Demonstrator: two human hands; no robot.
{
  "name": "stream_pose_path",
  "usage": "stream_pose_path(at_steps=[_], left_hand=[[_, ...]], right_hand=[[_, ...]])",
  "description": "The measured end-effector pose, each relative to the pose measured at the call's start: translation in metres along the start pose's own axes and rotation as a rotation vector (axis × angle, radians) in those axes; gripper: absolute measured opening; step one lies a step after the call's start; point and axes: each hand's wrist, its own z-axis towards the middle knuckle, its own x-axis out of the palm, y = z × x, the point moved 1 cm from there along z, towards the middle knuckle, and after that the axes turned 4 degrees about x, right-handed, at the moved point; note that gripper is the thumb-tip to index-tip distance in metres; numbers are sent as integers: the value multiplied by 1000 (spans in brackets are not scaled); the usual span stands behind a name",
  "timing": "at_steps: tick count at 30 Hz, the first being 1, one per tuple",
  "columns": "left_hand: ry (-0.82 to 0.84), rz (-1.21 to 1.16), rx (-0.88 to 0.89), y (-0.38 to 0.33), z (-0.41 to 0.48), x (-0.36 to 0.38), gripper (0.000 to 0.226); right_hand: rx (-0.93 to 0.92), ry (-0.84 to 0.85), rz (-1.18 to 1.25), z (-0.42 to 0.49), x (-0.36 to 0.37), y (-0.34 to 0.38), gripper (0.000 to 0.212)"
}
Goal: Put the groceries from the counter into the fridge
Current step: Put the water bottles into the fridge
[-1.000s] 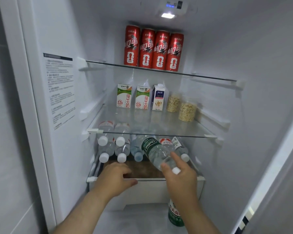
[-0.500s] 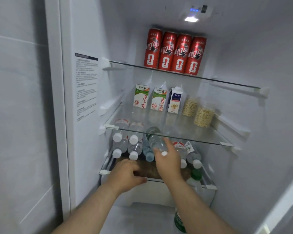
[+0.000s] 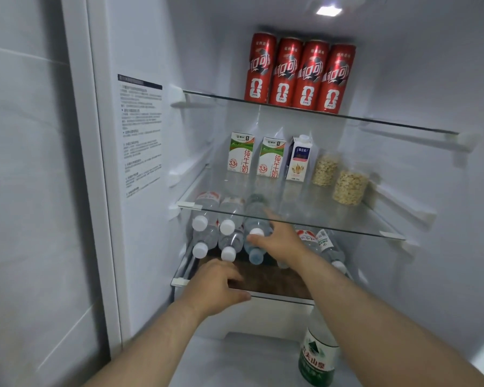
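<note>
My right hand [image 3: 281, 243] had its fingers [image 3: 271, 215] and thumb closed round the neck of a clear plastic water bottle [image 3: 253, 223] with a white cap. The bottle lay on its side atop a stack of similar white-capped bottles [image 3: 207, 230] on the white-edged lower shelf [image 3: 277, 283] of the fridge, just under a glass shelf [image 3: 347, 227]. My left hand [image 3: 217, 286] gripped that lower shelf's front edge, fingers curled on top and thumb along the rim, while green-and-white milk cartons [image 3: 241, 152] and four tall red cans [image 3: 299, 74] stood on the shelves above and a green-labelled bottle [image 3: 316, 358] stood upright below.
</note>
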Motion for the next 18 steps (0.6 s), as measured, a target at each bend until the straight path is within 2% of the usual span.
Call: stream_pose_path(at_steps=[7,11,15,18], left_hand=[[-2,4,2,2,0,0,34],[2,3,8,3,-1,0,36],[-2,-6,21,2,0,-3,34],[-2,-6,34,1,0,-3,31]], right_hand=[[-60,38,-24,9,-2,4,54],[-56,49,-71,9,-3,6,63],[-69,-10,-95,2,0,8,69],[-82,-24,-152,-12,0,4,65]])
